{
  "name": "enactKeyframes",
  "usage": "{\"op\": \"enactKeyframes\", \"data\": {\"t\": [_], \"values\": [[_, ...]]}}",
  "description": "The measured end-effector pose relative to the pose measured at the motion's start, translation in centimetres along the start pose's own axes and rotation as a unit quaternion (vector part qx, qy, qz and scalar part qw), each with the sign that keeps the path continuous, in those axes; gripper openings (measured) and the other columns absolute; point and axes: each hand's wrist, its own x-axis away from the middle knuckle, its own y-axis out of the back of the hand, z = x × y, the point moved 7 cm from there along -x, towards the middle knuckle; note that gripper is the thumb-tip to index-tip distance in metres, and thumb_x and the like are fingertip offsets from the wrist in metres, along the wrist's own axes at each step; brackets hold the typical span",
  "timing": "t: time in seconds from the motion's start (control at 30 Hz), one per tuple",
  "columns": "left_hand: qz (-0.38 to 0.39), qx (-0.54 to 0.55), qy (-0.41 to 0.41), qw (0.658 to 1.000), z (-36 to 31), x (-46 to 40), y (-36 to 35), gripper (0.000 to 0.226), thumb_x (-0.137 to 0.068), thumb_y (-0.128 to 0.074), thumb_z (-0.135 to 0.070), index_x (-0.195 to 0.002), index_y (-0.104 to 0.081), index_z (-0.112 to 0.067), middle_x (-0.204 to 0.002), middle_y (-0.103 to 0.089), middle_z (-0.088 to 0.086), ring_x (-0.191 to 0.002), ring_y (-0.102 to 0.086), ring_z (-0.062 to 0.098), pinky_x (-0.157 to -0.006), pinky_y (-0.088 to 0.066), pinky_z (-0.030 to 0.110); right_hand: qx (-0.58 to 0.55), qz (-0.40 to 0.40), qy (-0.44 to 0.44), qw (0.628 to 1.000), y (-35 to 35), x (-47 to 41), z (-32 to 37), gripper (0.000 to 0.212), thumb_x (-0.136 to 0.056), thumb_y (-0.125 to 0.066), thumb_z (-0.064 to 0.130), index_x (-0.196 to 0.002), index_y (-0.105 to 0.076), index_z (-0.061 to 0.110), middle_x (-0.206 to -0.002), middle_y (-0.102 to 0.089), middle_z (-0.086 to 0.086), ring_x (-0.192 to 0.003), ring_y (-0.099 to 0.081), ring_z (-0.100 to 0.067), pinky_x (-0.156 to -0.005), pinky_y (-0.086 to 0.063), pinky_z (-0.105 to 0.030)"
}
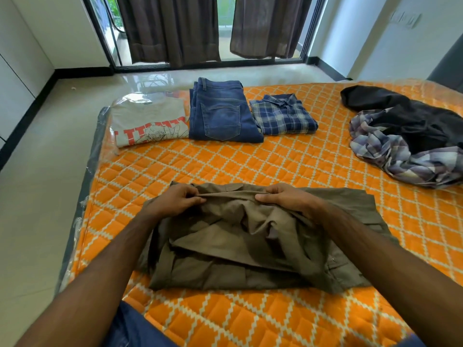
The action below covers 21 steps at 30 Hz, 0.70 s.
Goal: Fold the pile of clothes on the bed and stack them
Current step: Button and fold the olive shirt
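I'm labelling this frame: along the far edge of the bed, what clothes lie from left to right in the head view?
Grey printed T-shirt → folded blue jeans → folded blue plaid shirt → unfolded pile of black and plaid clothes.

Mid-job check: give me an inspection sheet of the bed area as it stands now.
Surface: orange quilted mattress, with clear plastic wrap at its left edge.
Job's things: olive trousers partly folded near the person; grey printed T-shirt, blue jeans and blue plaid shirt folded, in a row at the far edge, not stacked.
Clutter: unfolded pile at right, black garment over a checked one.
Hands: left hand and right hand each pinch a fold of the trousers.
Cables: nothing seen.
Surroundings: dark curtains over a glass door, glossy tiled floor.
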Motion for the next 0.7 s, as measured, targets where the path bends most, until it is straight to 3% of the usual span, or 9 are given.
{"op": "enactKeyframes", "data": {"t": [0.07,0.17,0.27,0.37,0.43,0.53,0.6,0.7], "values": [[-0.018,-0.01,0.014,1.0,0.3,-0.6,0.1,0.019,-0.098,-0.065,-0.032,-0.083,-0.07,-0.021,-0.081,-0.065,0.007,-0.076,-0.061,0.022,-0.065,-0.045,0.036,0.029,0.065,-0.055,0.996,0.9,0.5,-0.7,0.046,-0.09,-0.07,0.052,-0.117,-0.073,0.014,-0.111,-0.076,-0.005,-0.103,-0.073,-0.025,-0.095,-0.058,-0.04],[-0.031,-0.048,0.032,0.998,0.7,-1.2,-0.3,0.023,-0.098,-0.064,-0.036,-0.079,-0.062,-0.024,-0.078,-0.063,0.002,-0.075,-0.059,0.018,-0.062,-0.042,0.032,0.137,0.162,-0.093,0.973,2.7,1.4,-2.1,0.051,-0.087,-0.074,0.055,-0.129,-0.069,0.027,-0.125,-0.072,0.001,-0.114,-0.069,-0.021,-0.1,-0.056,-0.043],[-0.055,-0.079,0.054,0.994,0.8,-1.7,-1.0,0.027,-0.1,-0.059,-0.041,-0.081,-0.06,-0.022,-0.077,-0.062,0.001,-0.071,-0.057,0.016,-0.059,-0.04,0.029,0.189,0.128,-0.08,0.97,5.1,1.3,-2.3,0.036,-0.093,-0.07,0.045,-0.123,-0.072,0.025,-0.123,-0.071,-0.002,-0.115,-0.067,-0.028,-0.101,-0.054,-0.051],[-0.099,-0.097,0.064,0.988,0.7,-1.9,-0.9,0.029,-0.102,-0.055,-0.042,-0.082,-0.057,-0.021,-0.076,-0.061,0.002,-0.071,-0.058,0.017,-0.06,-0.041,0.032,0.13,0.104,-0.062,0.984,6.3,1.9,-0.9,0.035,-0.093,-0.069,0.046,-0.114,-0.075,0.019,-0.118,-0.072,-0.007,-0.114,-0.067,-0.033,-0.099,-0.055,-0.048],[-0.103,-0.087,0.064,0.989,0.9,-2.0,-0.8,0.029,-0.102,-0.055,-0.041,-0.082,-0.055,-0.02,-0.076,-0.06,0.004,-0.071,-0.057,0.019,-0.059,-0.039,0.032,0.094,0.152,-0.067,0.982,6.2,2.8,0.4,0.04,-0.093,-0.07,0.045,-0.122,-0.071,0.018,-0.124,-0.071,-0.009,-0.116,-0.067,-0.033,-0.101,-0.054,-0.049],[-0.091,-0.086,0.071,0.99,1.1,-1.9,-0.8,0.029,-0.102,-0.056,-0.039,-0.08,-0.054,-0.02,-0.075,-0.059,0.005,-0.071,-0.056,0.02,-0.057,-0.037,0.032,0.158,0.241,-0.098,0.952,6.7,4.7,1.9,0.051,-0.089,-0.077,0.032,-0.133,-0.061,0.014,-0.127,-0.07,-0.011,-0.115,-0.068,-0.032,-0.101,-0.053,-0.051],[-0.088,-0.094,0.073,0.989,1.2,-1.9,-1.0,0.03,-0.102,-0.057,-0.04,-0.08,-0.054,-0.02,-0.075,-0.059,0.005,-0.07,-0.056,0.02,-0.058,-0.039,0.033,0.195,0.227,-0.116,0.947,8.3,5.4,2.0,0.047,-0.088,-0.077,0.021,-0.131,-0.061,0.013,-0.123,-0.072,-0.012,-0.112,-0.07,-0.032,-0.101,-0.053,-0.053],[-0.098,-0.102,0.072,0.987,1.1,-1.9,-0.9,0.032,-0.1,-0.057,-0.046,-0.078,-0.056,-0.023,-0.073,-0.061,0.002,-0.069,-0.057,0.016,-0.058,-0.04,0.033,0.188,0.127,-0.087,0.97,10.2,5.5,1.2,0.037,-0.089,-0.075,0.03,-0.119,-0.069,0.009,-0.117,-0.072,-0.014,-0.11,-0.068,-0.038,-0.1,-0.052,-0.056]]}}
